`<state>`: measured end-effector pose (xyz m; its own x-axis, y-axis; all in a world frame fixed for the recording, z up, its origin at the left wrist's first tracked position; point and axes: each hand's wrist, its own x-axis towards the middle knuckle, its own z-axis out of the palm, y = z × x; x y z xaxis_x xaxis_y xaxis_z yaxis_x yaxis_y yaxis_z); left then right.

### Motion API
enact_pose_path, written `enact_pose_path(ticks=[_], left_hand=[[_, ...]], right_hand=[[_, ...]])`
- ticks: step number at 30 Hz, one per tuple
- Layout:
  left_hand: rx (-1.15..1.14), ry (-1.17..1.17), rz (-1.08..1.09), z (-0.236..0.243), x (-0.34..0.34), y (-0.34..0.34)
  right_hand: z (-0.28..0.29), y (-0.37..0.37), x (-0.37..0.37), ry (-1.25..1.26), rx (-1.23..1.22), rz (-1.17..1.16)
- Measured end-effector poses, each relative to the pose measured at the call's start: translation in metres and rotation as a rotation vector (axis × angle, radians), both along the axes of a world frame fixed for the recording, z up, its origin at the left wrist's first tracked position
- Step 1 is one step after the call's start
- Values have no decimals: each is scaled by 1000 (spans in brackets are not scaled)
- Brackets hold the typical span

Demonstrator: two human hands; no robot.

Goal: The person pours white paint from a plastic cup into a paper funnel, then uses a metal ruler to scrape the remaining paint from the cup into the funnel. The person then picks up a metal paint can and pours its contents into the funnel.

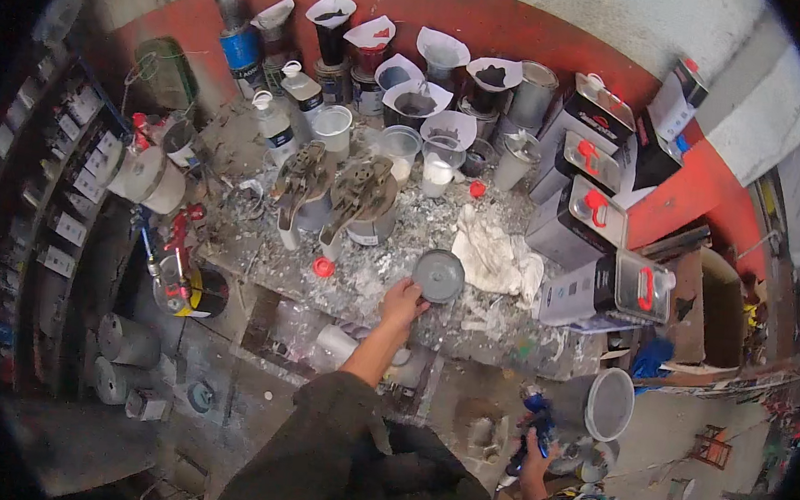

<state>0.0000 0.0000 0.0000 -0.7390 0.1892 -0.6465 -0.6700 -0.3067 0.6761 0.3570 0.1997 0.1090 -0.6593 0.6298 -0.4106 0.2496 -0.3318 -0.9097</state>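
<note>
My left hand reaches over the bench, with its thumb and fingers closed on the near left rim of a round grey cup. It looks filled with or coated in grey; I cannot tell which. Lower right, away from the bench, my right hand is wrapped round a blue and black spray gun. Part of the gun is hidden by the fingers. A crumpled white rag lies just right of the cup. To its left, a red cap rests on the paint-spattered bench.
Paint cans topped with paper strainers line the back. Rectangular metal cans with red caps stand along the right. Two tubs with dirty tools sit mid-bench. A grey bucket is beside my right hand; another spray gun hangs at left.
</note>
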Motion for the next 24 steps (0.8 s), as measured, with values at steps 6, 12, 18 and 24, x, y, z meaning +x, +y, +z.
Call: enact_pose_path(ticks=[6, 12, 18, 24], left_hand=[[-526, 462, -122, 24, -71, 36], [-550, 531, -383, 65, -16, -83], [-337, 475, -340, 58, 74, -232], [-731, 615, -201, 82, 39, -311]], right_hand=[[1, -19, -94, -292, 314, 297], [-20, -70, -155, -15, 487, 867], [-49, -233, -274, 343, 365, 1073], [-24, -389, -379, 90, 111, 993]])
